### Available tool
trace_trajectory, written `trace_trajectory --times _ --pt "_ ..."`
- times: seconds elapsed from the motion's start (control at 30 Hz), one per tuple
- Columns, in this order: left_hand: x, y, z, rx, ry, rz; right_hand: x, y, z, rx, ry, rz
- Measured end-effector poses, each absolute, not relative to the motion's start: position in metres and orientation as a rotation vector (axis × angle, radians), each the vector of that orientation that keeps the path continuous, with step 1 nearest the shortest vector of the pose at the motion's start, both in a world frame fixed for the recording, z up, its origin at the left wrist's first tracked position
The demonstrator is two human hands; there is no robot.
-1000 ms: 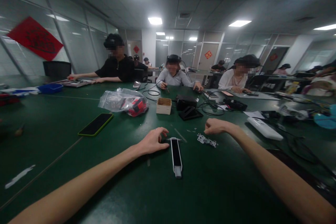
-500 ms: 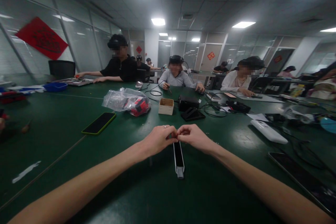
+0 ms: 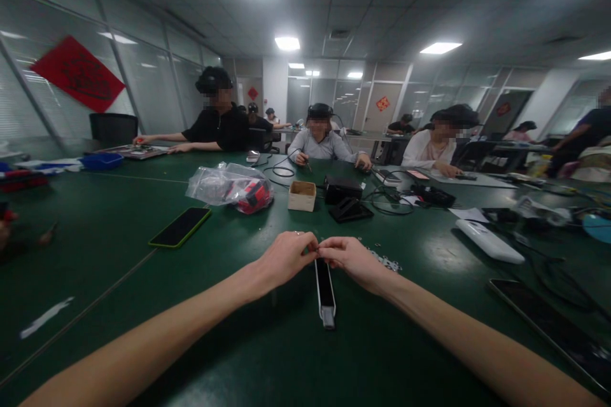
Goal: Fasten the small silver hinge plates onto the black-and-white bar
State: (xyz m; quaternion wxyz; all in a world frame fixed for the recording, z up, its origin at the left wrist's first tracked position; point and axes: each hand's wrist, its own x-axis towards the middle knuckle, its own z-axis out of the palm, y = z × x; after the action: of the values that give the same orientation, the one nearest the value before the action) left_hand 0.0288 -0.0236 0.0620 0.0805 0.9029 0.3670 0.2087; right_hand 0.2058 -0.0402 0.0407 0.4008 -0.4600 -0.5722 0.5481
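My left hand (image 3: pixel 289 256) and my right hand (image 3: pixel 351 259) meet fingertip to fingertip above the middle of the green table (image 3: pixel 248 356). Both are closed in a pinch. What lies between the fingertips is too small and too hidden to name. Just below them is a narrow, long object (image 3: pixel 325 289) with a black top, white edges and a grey end piece pointing toward me. Its far end is covered by my fingers. Beside and behind my right hand, several small metallic pieces (image 3: pixel 387 262) are scattered on the table.
A green-edged phone (image 3: pixel 180 227) lies to the left. Ahead are a plastic bag (image 3: pixel 214 184) with red and black contents, a small cardboard box (image 3: pixel 301 196) and a black box (image 3: pixel 342 189). On the right lie a white device (image 3: pixel 489 241), a dark tablet-like slab (image 3: pixel 548 324) and cables. Co-workers sit opposite.
My right hand has shifted slightly, its fingers now straighter and nearer my left fingertips. More of the small metallic pieces show behind it. The long object stays in place.
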Motion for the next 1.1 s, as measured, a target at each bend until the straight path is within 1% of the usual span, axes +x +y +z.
trace_trajectory --times 0.27,0.37,0.47,0.63,0.77,0.87,1.1 --pt "0.031 -0.024 0.062 2.544 1.183 0.664 0.202 -0.044 0.039 -1.139 -1.427 1.378" --pt "0.028 -0.021 0.061 2.524 1.154 0.653 0.204 -0.042 0.039 -1.183 -1.487 1.328" --pt "0.023 -0.015 0.059 2.505 1.098 0.635 0.213 -0.039 0.040 -1.262 -1.648 1.137" --pt "0.012 -0.002 0.053 2.501 1.113 0.532 0.234 -0.043 0.034 -1.439 -1.927 0.605" --pt "0.009 0.003 0.050 2.459 1.141 0.450 0.241 -0.050 0.020 -1.431 -2.075 0.262" --pt "0.009 0.005 0.046 2.415 1.117 0.414 0.240 -0.051 0.012 -1.400 -2.142 0.166" --pt "0.009 0.015 0.030 2.264 1.115 0.487 0.238 -0.045 0.009 -1.453 -2.187 0.118"
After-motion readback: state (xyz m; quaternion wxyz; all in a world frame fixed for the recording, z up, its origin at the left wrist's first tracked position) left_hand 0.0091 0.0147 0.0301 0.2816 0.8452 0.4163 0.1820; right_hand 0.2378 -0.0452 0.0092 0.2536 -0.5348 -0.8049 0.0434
